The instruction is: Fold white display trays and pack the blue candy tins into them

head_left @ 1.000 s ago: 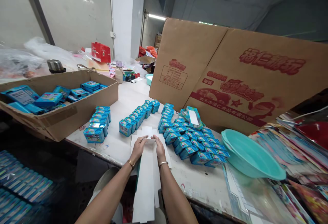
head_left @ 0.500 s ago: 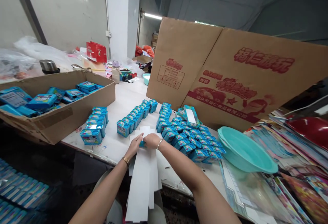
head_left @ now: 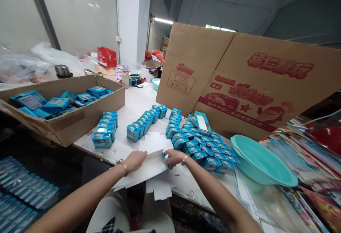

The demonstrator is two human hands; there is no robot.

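A white card sheet (head_left: pixel 150 165), bowed along its length, is held between my two hands at the table's front edge. My left hand (head_left: pixel 135 161) pinches its far edge on the left. At its right end, where a teal printed side shows, my right hand (head_left: pixel 173 157) grips it with bent fingers. More white die-cut card blanks (head_left: pixel 156 143) lie beneath, some jutting over the table edge. Beyond my hands stand rows of small blue tins (head_left: pixel 144 122), with a dense block of blue tins (head_left: pixel 197 144) on the right. A folded teal box (head_left: pixel 201 122) rests on that block.
A cardboard box (head_left: pixel 71 119) of blue packs stands left. Behind the tins leans a large printed carton (head_left: pixel 239 87). A turquoise basin (head_left: pixel 262 162) and stacked printed sheets (head_left: pixel 293 155) are on the right. Trays of blue packs (head_left: pixel 29 187) sit low at left.
My hands have moved apart, the right one rightward. The white sheet, earlier pointing lengthwise toward me, now lies crosswise and bowed between them. The view has shifted slightly left.
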